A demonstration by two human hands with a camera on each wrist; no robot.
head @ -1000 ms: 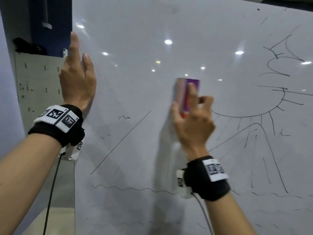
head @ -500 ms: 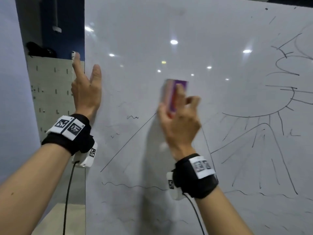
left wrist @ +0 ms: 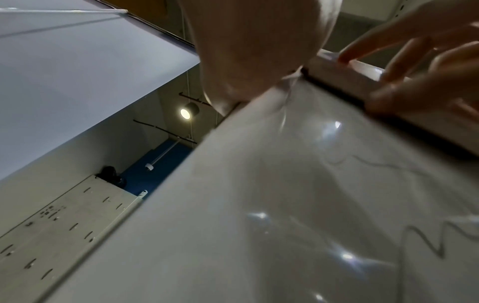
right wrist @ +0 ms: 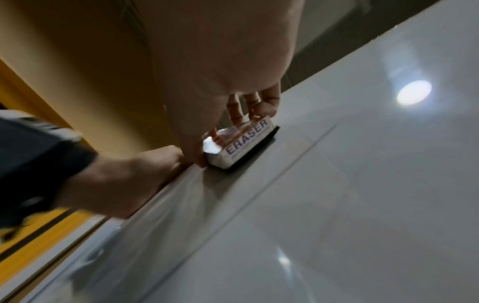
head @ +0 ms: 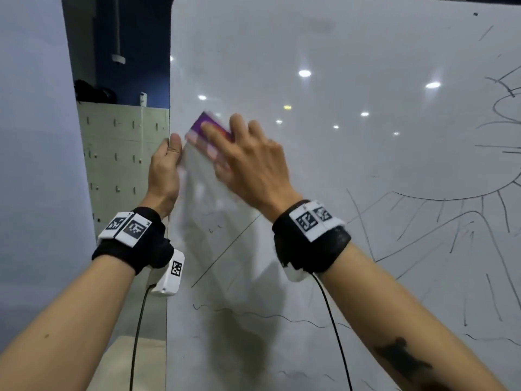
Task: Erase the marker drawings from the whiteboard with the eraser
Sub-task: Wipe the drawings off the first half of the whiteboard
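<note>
eraser (head: 209, 134) on whiteboard (head: 338, 170) near left edge, drawings (head: 451, 215) right

Black wristbands (head: 135, 244) carry white coded tags and cables.

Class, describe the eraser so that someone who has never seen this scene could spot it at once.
Find the big whiteboard and go to its left edge, gripped by the left hand. Beside it, the right hand presses the eraser to the board. It is the only coloured thing there: a purple-topped block, with ERASER printed on its white side.
</note>
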